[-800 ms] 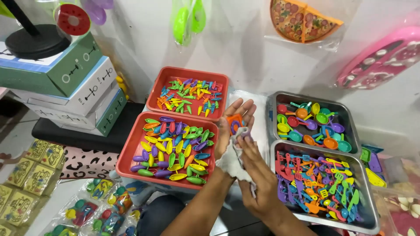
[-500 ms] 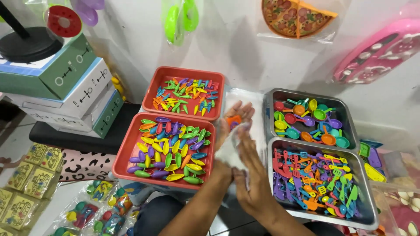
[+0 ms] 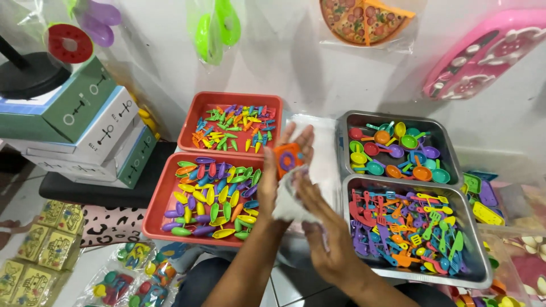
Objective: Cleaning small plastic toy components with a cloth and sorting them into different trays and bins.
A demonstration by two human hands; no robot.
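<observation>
Left hand (image 3: 282,170) fingers spread flat under small orange toy piece (image 3: 287,158), right hand (image 3: 324,227) pinching white cloth (image 3: 288,203) against it beside red tray (image 3: 165,193); piece looks light, stiff, best gripped by edges.

Green-and-white boxes (image 3: 79,122) stacked far left; clear toy bags (image 3: 122,278) below; a bagged toy pizza (image 3: 364,20) hangs above.

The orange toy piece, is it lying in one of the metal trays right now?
No, the orange toy piece rests on the open left hand, between the red and metal trays.
</observation>
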